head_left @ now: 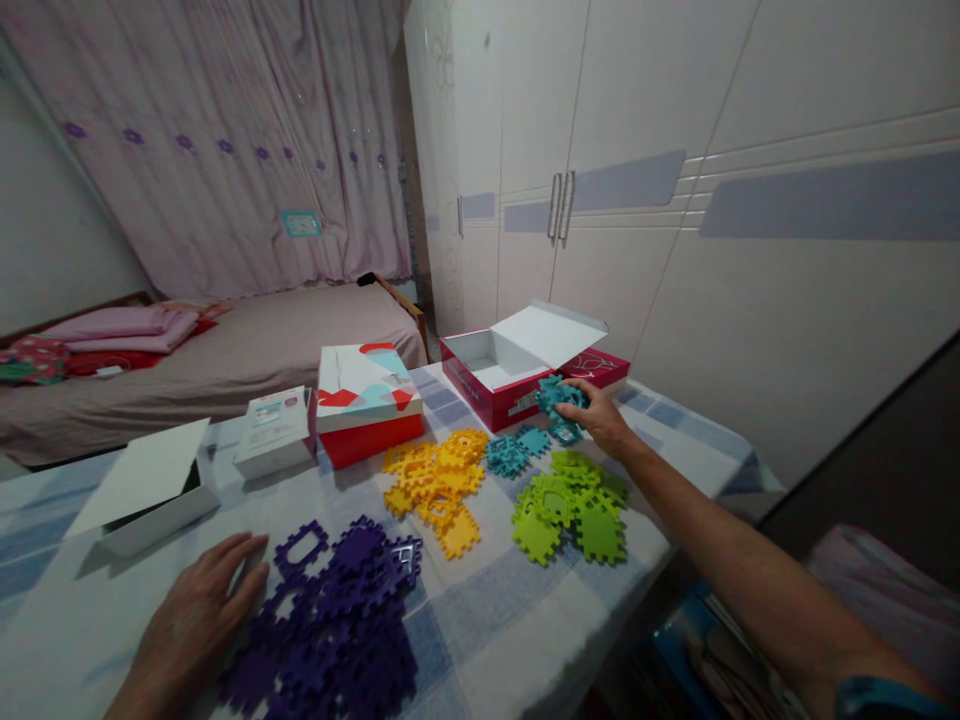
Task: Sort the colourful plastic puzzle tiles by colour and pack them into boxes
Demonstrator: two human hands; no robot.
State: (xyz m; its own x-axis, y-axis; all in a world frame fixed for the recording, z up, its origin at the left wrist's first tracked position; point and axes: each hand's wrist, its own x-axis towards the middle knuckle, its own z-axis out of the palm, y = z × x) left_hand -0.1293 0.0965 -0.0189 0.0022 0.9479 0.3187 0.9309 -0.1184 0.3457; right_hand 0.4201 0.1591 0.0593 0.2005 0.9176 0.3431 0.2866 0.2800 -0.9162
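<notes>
Right hand (601, 416): fingers clamped on teal toothed pieces (553, 392); red box (471, 386) just beyond, green pieces (559, 505) nearer. Handling advised: pinch whole bunch firmly, lest any slip.

Everything's shot from one head-worn cam, aimed forward and kinda down: tabletop (480, 612) seen from close above, left hand (196, 608) and right hand (598, 415) both caught in frame, wardrobe (637, 285) and curtain (247, 100) picked up farther back.

The bottom edge crops the purple pieces (352, 610).
</notes>
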